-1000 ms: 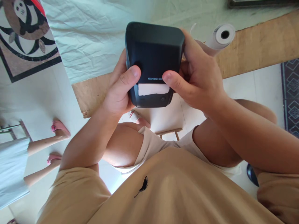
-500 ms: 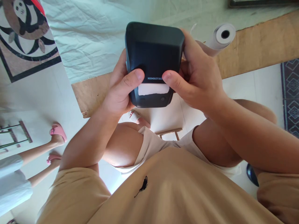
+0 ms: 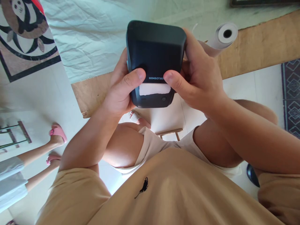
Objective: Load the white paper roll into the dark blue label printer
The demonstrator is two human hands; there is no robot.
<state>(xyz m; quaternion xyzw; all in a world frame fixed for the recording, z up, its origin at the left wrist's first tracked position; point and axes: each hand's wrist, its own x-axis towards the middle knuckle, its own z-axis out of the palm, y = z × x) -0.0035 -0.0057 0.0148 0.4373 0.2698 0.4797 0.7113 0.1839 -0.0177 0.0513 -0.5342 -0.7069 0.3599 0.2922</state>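
A black label printer [image 3: 156, 51] marked NIIMBOT is held up in front of me between both hands. White label paper [image 3: 154, 89] sticks out of its slot, just above a power button near the lower end. My left hand [image 3: 124, 84] grips the printer's left side, its thumb lying on the top face. On the other side my right hand [image 3: 199, 75] wraps the edge, thumb tip beside the printed brand name. The fingers under the printer are mostly hidden. A roll of white paper [image 3: 223, 37] lies beyond my right hand.
A table with a pale green cloth [image 3: 89, 37] and bare wooden edge [image 3: 260, 43] stands in front of me. At left another person in pink slippers [image 3: 58, 132] is near a metal-framed stool [image 3: 16, 137]. A dark patterned mat [image 3: 292, 90] is at right.
The printer and both hands sit almost where they were, with only a tiny shift in view. The other person's legs at left have moved slightly.
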